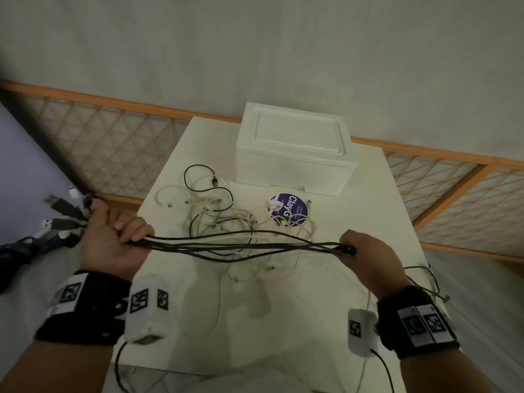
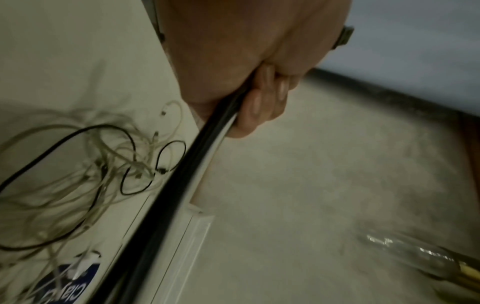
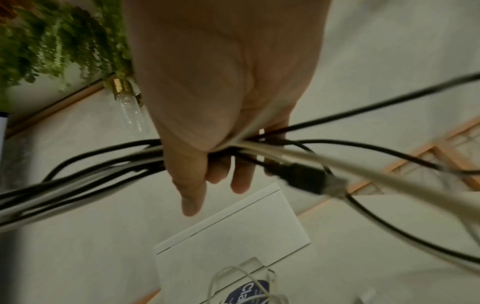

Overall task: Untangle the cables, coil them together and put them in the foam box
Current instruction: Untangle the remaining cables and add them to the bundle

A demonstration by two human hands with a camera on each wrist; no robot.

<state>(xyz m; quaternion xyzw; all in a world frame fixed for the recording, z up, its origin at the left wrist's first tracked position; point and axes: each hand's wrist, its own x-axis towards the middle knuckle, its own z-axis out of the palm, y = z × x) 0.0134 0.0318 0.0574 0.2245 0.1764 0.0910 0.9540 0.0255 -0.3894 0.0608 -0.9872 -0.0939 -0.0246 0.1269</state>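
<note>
A bundle of black and white cables (image 1: 243, 245) is stretched level between my two hands above the white table (image 1: 382, 222). My left hand (image 1: 113, 236) grips one end (image 2: 197, 160), with several USB plugs (image 1: 61, 214) sticking out past the fist to the left. My right hand (image 1: 360, 251) holds the other end (image 3: 249, 148), fingers curled round the strands; a black plug (image 3: 301, 179) juts out beside them. Under the bundle a tangle of white and black cables (image 1: 224, 214) lies on the table. The white foam box (image 1: 295, 148) stands behind it with its lid on.
A round purple sticker (image 1: 289, 209) lies on the table in front of the box. Cable ends hang off the table's right edge (image 1: 425, 282). An orange lattice rail (image 1: 107, 143) runs behind the table. A clear glass bulb (image 3: 128, 109) and green foliage (image 3: 52, 39) show in the right wrist view.
</note>
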